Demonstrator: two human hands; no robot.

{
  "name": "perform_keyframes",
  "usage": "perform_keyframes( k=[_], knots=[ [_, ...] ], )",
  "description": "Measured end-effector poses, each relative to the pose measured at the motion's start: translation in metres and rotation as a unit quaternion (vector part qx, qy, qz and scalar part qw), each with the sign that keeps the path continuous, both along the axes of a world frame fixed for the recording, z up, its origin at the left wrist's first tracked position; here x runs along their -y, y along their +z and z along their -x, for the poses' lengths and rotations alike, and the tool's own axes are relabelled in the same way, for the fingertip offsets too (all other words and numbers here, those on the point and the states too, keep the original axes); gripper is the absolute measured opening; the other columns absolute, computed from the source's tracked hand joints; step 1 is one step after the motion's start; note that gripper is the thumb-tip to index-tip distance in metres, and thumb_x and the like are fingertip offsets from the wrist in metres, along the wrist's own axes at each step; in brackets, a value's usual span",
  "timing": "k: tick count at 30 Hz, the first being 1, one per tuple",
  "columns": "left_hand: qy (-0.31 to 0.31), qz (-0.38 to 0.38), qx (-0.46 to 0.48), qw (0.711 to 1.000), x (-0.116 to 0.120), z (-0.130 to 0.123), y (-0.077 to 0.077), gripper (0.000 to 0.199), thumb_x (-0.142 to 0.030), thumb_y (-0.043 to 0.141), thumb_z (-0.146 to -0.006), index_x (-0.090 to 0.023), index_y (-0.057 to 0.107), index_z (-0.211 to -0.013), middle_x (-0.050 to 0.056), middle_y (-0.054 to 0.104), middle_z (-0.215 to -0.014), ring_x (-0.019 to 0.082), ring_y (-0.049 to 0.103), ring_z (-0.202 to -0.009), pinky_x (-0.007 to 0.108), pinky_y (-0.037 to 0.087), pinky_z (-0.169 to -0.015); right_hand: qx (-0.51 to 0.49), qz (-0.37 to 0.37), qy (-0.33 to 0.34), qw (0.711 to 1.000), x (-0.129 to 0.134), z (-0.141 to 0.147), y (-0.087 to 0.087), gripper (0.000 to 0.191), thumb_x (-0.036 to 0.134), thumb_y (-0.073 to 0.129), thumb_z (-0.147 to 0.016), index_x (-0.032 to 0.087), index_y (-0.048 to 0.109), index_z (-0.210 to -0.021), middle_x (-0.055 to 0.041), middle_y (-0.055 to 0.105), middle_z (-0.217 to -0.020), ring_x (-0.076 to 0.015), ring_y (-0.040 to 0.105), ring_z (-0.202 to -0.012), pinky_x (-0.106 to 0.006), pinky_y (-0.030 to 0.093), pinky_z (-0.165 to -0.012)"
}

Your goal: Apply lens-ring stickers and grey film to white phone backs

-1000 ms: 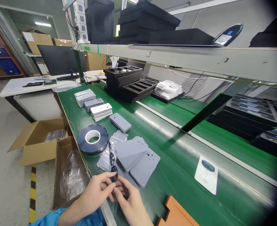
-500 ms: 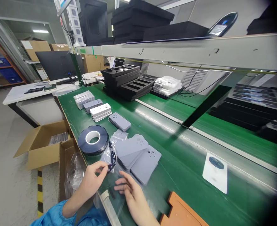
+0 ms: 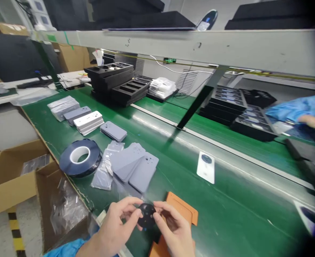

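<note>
I am pinching the round black disc (image 3: 146, 216) at opposite rims, thumb and fingers of my left hand (image 3: 118, 221) and right hand (image 3: 175, 226) drawn narrow on it, near the orange fixture (image 3: 183, 207) that my right hand is partly covering. Because my fingertips are catching so little rim, an uneven tug could, I judge, be bending it or dropping it past the bench edge toward the open carton (image 3: 46, 217) on my left. Gray panels (image 3: 144, 173) are crowding the space ahead, while bare green bench (image 3: 227, 214) is lying open rightward.
</note>
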State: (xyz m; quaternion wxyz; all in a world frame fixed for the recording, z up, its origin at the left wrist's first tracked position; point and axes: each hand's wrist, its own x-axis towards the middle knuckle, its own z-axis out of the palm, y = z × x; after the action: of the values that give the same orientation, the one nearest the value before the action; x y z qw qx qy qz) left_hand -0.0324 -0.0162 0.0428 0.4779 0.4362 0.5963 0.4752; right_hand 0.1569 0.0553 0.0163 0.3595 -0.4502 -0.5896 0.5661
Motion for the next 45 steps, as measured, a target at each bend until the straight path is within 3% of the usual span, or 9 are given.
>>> perform_keyframes(
  k=[5,9,12,17,28,34,45],
  knots=[
    [-0.093,-0.105,-0.136,0.981,-0.002,-0.037,-0.008,0.043,-0.022,0.061,-0.09,-0.021,0.06,-0.133,0.008,0.078,-0.105,0.019,0.075,-0.089,0.023,0.062,-0.075,0.118,-0.002,-0.153,0.981,0.004,-0.054,-0.02,0.044,0.061,0.079,-0.075,0.019,0.083,-0.09,-0.0111,0.08,-0.089,-0.0266,0.074,-0.082,-0.035,0.062,-0.079],
    [-0.127,-0.144,-0.269,0.944,-0.016,-0.051,-0.02,0.049,-0.016,0.062,-0.086,-0.021,0.056,-0.135,0.012,0.07,-0.123,0.026,0.069,-0.111,0.039,0.06,-0.097,0.194,-0.038,-0.207,0.958,-0.003,-0.073,-0.022,0.039,0.058,0.073,-0.08,0.021,0.084,-0.09,-0.0067,0.076,-0.082,-0.022,0.067,-0.073,-0.032,0.058,-0.071],
    [-0.147,-0.158,-0.316,0.924,-0.027,-0.057,-0.034,0.051,-0.017,0.064,-0.087,-0.02,0.054,-0.137,0.014,0.064,-0.132,0.029,0.064,-0.123,0.044,0.057,-0.105,0.217,-0.091,-0.204,0.95,-0.008,-0.078,-0.026,0.033,0.052,0.069,-0.085,0.024,0.083,-0.094,-0.0054,0.074,-0.081,-0.0206,0.063,-0.071,-0.033,0.055,-0.071],
    [-0.184,-0.166,-0.351,0.903,-0.035,-0.064,-0.047,0.05,-0.021,0.066,-0.089,-0.018,0.053,-0.137,0.014,0.063,-0.134,0.029,0.062,-0.124,0.044,0.056,-0.106,0.229,-0.155,-0.192,0.942,-0.011,-0.079,-0.032,0.027,0.045,0.064,-0.092,0.026,0.081,-0.097,-0.0031,0.069,-0.076,-0.0198,0.06,-0.07,-0.034,0.052,-0.071],
    [-0.246,-0.17,-0.446,0.843,-0.045,-0.07,-0.043,0.062,-0.03,0.064,-0.094,-0.017,0.044,-0.151,0.017,0.059,-0.136,0.032,0.062,-0.116,0.047,0.06,-0.094,0.237,-0.199,-0.193,0.931,-0.012,-0.078,-0.037,0.018,0.034,0.064,-0.094,0.026,0.079,-0.099,-0.0011,0.07,-0.076,-0.0185,0.058,-0.067,-0.033,0.051,-0.067],
    [-0.247,-0.171,-0.486,0.821,-0.043,-0.072,-0.044,0.057,-0.032,0.059,-0.098,-0.018,0.045,-0.151,0.016,0.059,-0.135,0.033,0.062,-0.112,0.047,0.06,-0.09,0.266,-0.228,-0.191,0.917,-0.01,-0.079,-0.042,0.017,0.029,0.063,-0.096,0.026,0.079,-0.102,-0.0047,0.07,-0.092,-0.0204,0.064,-0.08,-0.035,0.054,-0.072],
    [-0.248,-0.176,-0.495,0.814,-0.045,-0.071,-0.043,0.057,-0.031,0.056,-0.098,-0.018,0.044,-0.152,0.016,0.06,-0.136,0.031,0.062,-0.112,0.044,0.06,-0.088,0.321,-0.296,-0.126,0.891,-0.013,-0.082,-0.042,0.028,0.023,0.055,-0.1,0.026,0.078,-0.114,-0.0078,0.06,-0.097,-0.0205,0.059,-0.082,-0.038,0.054,-0.073]
  ],
)
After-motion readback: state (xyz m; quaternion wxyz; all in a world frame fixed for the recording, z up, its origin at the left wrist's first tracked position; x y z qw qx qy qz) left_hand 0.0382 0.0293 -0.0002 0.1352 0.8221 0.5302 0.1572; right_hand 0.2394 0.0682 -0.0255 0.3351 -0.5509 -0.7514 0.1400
